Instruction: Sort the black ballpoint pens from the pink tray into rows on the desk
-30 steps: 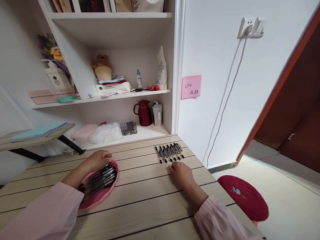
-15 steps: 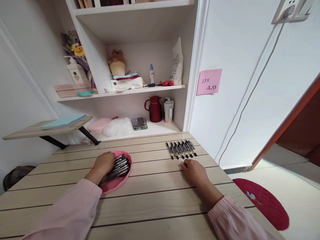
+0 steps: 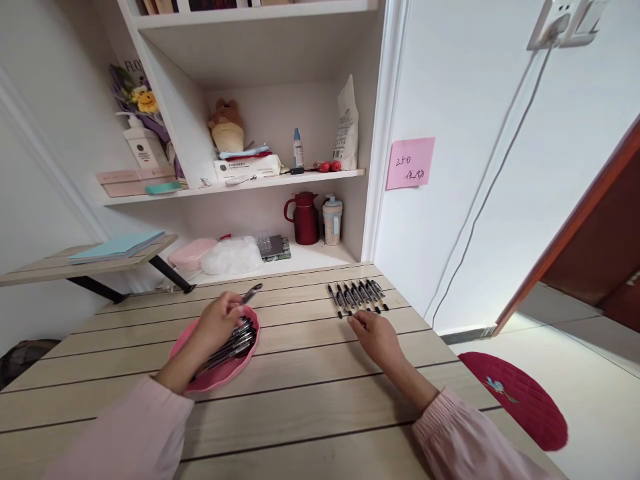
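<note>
A slim black-and-clear pen (image 3: 253,293) is pinched in my left hand (image 3: 217,325), tilted, its far end pointing up and right past the bowl's rim. Below this hand is a pink scalloped bowl (image 3: 216,383) with a heap of similar pens (image 3: 239,343); my hand and wrist cover part of it. My right hand (image 3: 377,337) rests on the table with curled fingers, right at the near ends of a row of several pens (image 3: 356,297). These lie side by side, roughly parallel. No object shows in that hand, and it hides some of the pen ends.
A slatted wooden table (image 3: 300,407) spans the front. A small raised stand (image 3: 150,257) with blue paper (image 3: 117,245) is at left. Behind are shelves with a red jug (image 3: 306,219), a cup (image 3: 332,220) and a plastic bag (image 3: 233,255). A red cushioned seat (image 3: 520,400) is at right.
My left hand has risen from the heap in the bowl with one pen. The right hand has moved slightly forward to the near ends of the row. The view has shifted a little.
</note>
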A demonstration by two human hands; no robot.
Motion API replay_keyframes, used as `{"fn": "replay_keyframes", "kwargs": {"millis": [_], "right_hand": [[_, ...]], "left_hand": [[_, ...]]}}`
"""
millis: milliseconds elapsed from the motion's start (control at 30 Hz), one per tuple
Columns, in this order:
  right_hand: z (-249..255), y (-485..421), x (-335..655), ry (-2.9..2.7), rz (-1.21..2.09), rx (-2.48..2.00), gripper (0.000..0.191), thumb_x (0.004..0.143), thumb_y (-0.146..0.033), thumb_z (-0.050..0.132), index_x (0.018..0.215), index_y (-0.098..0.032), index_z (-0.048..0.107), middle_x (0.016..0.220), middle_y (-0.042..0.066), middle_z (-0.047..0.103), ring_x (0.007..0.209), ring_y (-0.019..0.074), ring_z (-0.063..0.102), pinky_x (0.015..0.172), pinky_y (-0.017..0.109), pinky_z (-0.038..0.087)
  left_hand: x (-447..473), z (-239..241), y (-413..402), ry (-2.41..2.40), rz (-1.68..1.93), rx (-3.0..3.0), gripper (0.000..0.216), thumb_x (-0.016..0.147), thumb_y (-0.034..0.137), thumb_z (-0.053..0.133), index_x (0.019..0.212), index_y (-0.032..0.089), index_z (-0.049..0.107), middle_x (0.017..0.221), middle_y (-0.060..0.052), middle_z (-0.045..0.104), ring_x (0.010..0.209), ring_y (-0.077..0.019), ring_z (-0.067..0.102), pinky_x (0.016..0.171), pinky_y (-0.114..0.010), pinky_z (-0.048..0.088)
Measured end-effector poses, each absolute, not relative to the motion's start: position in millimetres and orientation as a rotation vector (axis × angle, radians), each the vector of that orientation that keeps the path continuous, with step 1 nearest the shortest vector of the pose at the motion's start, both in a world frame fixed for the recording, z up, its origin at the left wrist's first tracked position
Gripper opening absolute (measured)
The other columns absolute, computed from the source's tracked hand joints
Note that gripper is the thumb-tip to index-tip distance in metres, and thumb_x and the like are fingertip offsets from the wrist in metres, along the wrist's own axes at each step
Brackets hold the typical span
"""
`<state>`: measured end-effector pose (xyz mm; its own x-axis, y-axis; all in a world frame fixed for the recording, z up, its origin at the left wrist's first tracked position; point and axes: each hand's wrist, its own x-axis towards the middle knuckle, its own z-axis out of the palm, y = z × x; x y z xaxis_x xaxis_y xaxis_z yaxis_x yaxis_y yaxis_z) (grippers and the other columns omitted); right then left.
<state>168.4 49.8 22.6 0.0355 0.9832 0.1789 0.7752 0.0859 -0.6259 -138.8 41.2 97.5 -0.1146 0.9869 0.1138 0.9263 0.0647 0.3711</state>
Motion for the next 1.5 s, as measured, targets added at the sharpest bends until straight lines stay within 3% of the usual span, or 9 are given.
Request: {"fn": "replay_keyframes", "kwargs": {"millis": [67,200,367,500,767,1000,1200,1367,1500], "right_hand": [[31,44,150,-1.67,0.735,-1.442,0.037,0.081,-0.044,0.038,0.065,-0.017,0.058,0.064,0.003,0.061,0.064,0.0147,0.054,0.059,0.023,0.036],[33,33,113,-1.306,1.221,-0.937,0.037,0.073,-0.05,0.05,0.081,-0.015,0.058,0.067,0.002,0.058,0.063,0.0134,0.052,0.057,0.023,0.039],[9,31,101,-1.062,1.235,-0.975,0.034,0.065,-0.047,0.061,0.06,-0.017,0.047,0.049,-0.007,0.041,0.044,0.0063,0.036,0.042,0.019,0.029],[-2,33,104,-0.991,1.393,-1.033,0.038,0.062,-0.051,0.061,0.059,-0.018,0.042,0.043,-0.009,0.037,0.033,0.0045,0.03,0.032,0.018,0.022],[2,40,110,-0.866,1.475,-0.954,0.038,0.062,-0.049,0.064,0.058,-0.017,0.043,0.041,-0.008,0.042,0.034,0.0029,0.029,0.034,0.017,0.021],[9,59,137,-0.784,1.219,-1.064,0.041,0.058,-0.054,0.064,0.071,-0.017,0.051,0.058,-0.004,0.054,0.042,0.0063,0.046,0.038,0.018,0.029],[15,89,165,-1.338,0.904,-1.483,0.038,0.077,-0.053,0.037,0.067,-0.018,0.047,0.06,-0.001,0.057,0.048,0.0097,0.054,0.042,0.019,0.036],[31,124,163,-1.642,0.727,-1.67,0.018,0.072,-0.032,0.05,0.062,-0.016,0.052,0.049,0.0,0.056,0.047,0.0119,0.054,0.043,0.019,0.033],[36,145,146,-1.816,0.462,-1.84,0.014,0.067,-0.023,0.057,0.076,-0.013,0.059,0.076,0.012,0.066,0.074,0.0193,0.061,0.058,0.023,0.04]], "left_hand": [[-99,92,27,1.639,0.923,1.594,0.028,0.079,0.03,0.043,0.103,0.017,0.05,0.086,-0.005,0.063,0.066,-0.0127,0.06,0.063,-0.023,0.044],[-27,60,1,1.092,1.0,1.13,0.03,0.069,0.035,0.06,0.09,0.015,0.053,0.069,-0.001,0.059,0.052,-0.0098,0.055,0.053,-0.023,0.043],[11,19,-7,1.114,1.102,0.921,0.026,0.061,0.032,0.067,0.076,0.015,0.054,0.057,0.005,0.051,0.043,-0.0058,0.046,0.04,-0.017,0.03],[12,7,-7,1.102,1.091,0.949,0.021,0.063,0.031,0.064,0.072,0.014,0.055,0.056,0.004,0.05,0.04,-0.0039,0.04,0.037,-0.016,0.022],[8,9,-10,1.031,0.968,0.991,0.037,0.067,0.033,0.059,0.1,0.015,0.058,0.067,0.001,0.058,0.037,-0.0023,0.034,0.034,-0.015,0.017],[4,5,-12,0.965,0.964,0.912,0.037,0.069,0.034,0.059,0.1,0.014,0.055,0.064,0.001,0.057,0.038,-0.0042,0.041,0.036,-0.016,0.027],[-5,6,-9,0.914,0.995,0.817,0.036,0.069,0.031,0.059,0.1,0.014,0.055,0.065,0.001,0.056,0.039,-0.0032,0.039,0.036,-0.016,0.024],[-6,5,-7,0.894,0.99,0.826,0.035,0.071,0.03,0.058,0.101,0.014,0.053,0.065,0.001,0.055,0.039,-0.0035,0.04,0.036,-0.016,0.025],[-6,3,-6,0.885,0.973,0.825,0.035,0.071,0.029,0.056,0.102,0.013,0.052,0.064,0.002,0.055,0.039,-0.0038,0.04,0.035,-0.016,0.026]]}}
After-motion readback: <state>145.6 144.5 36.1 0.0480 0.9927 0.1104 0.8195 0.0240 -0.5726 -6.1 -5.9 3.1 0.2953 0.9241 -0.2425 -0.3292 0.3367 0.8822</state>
